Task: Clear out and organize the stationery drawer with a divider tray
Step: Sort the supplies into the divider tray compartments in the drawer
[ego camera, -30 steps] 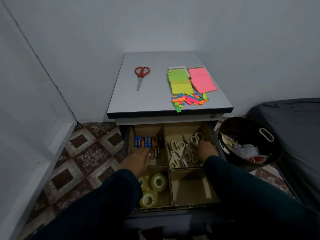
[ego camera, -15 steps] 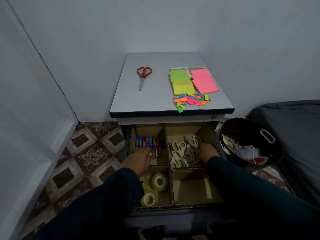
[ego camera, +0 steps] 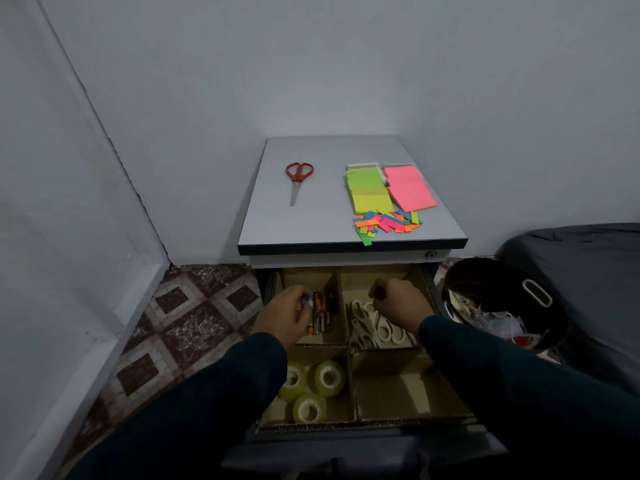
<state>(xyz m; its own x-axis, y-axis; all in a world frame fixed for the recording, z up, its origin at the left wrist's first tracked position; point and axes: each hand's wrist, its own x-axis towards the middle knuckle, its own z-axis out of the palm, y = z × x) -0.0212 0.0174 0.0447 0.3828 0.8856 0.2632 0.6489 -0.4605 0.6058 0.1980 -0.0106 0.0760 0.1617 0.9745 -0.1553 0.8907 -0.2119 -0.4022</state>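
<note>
A: Where's the divider tray?

B: Seated in the open drawer under the bench. It's cardboard, four compartments.

A: And the hands?

B: Left hand is in the far-left compartment, fingers curled round some batteries. Right hand is over the white scissors in the far-right one, fingers bent inward; whether they grip anything, I cannot tell.

A: The near compartments?

B: Three tape rolls on the left. On the bench lie red scissors, sticky-note pads and coloured paper strips. A dark bin stands to the right.
</note>
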